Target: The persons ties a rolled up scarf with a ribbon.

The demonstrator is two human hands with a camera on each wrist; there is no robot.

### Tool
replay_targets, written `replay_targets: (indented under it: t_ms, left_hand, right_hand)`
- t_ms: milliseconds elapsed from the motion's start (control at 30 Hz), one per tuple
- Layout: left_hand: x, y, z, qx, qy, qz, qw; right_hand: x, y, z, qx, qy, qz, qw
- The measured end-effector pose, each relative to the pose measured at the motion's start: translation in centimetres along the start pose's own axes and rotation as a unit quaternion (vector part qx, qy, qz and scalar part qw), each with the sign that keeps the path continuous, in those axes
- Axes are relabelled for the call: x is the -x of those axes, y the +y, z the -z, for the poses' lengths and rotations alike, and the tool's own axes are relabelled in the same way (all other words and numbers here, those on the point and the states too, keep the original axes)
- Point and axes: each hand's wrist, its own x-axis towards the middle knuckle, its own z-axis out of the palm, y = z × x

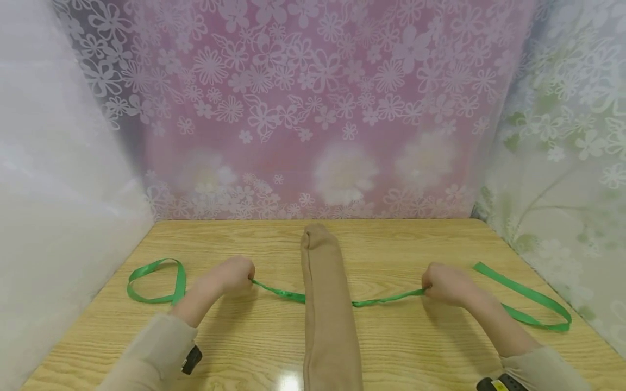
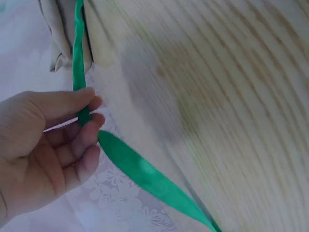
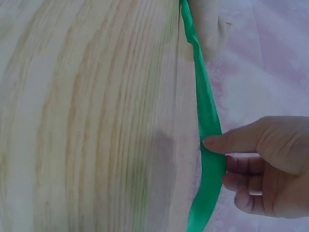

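Observation:
A long tan fabric roll [image 1: 329, 315] lies lengthwise down the middle of the wooden table. The green ribbon [image 1: 288, 295] runs crosswise at the roll, showing on both sides; its middle is hidden by the roll. On the left, my left hand [image 1: 235, 274] pinches the ribbon between thumb and fingers, and the left wrist view shows the ribbon [image 2: 145, 174] trailing on past the fingers. To the right of the roll, my right hand [image 1: 447, 283] pinches the other side, thumb flat on the ribbon [image 3: 207, 111] in the right wrist view.
One loose ribbon end curls in a loop on the table [image 1: 391, 347] at the left; the other bends back on itself at the right. Floral sheeting [image 1: 313, 108] hangs behind the table, with a white sheet [image 1: 63, 163] at the left.

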Motion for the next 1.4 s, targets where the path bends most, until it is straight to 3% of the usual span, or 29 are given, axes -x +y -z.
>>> replay_targets:
  t_ms: [167,400,500,700,867,1033,1233,1400]
  left_hand:
    - [0.2,0.2,-0.2,-0.067,0.053,0.023,0.9961]
    - [0.5,0.1,-0.5,-0.105,0.11,0.031,0.9879]
    - [0.5,0.0,-0.8,-0.097,0.118,0.045,0.9872]
    - [0.6,-0.2,-1.0,-0.04,0.115,0.102,0.9872]
    - [0.4,-0.3,-1.1,0.016,0.152,0.117,0.9813]
    - [-0.2,-0.2,-1.1,0.069,0.2,0.118,0.9703]
    - [-0.7,0.2,-1.1,0.028,0.265,0.09,0.9597]
    - [-1.2,0.5,-1.0,0.019,0.323,0.071,0.9437]
  right_hand:
    - [0.2,0.4,-0.2,0.043,0.039,-0.029,0.9979]
    - [0.7,0.9,-0.6,0.031,0.066,-0.084,0.9938]
    - [0.7,1.1,-0.6,0.011,0.071,-0.093,0.9931]
    - [0.6,1.6,-0.5,-0.017,0.095,-0.097,0.9906]
    - [0.4,1.8,-0.3,-0.04,0.122,-0.093,0.9873]
    - [0.1,1.8,-0.2,-0.071,0.164,-0.102,0.9786]
    - [-0.3,1.4,0.2,-0.077,0.222,-0.104,0.9666]
    - [-0.8,1.0,0.8,-0.086,0.249,-0.111,0.9584]
